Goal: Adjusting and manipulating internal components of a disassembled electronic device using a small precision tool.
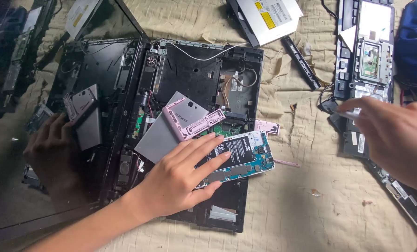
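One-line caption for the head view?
Left hand pins an opened phone on a stripped laptop base; right hand holds a small tool.

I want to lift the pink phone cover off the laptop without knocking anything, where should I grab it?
Take the pink cover by its two long edges near the upper right end, coming from above. It lies flat and tilted across the grey plate, and that end is clear; the left hand rests on the opened phone just below its lower end.
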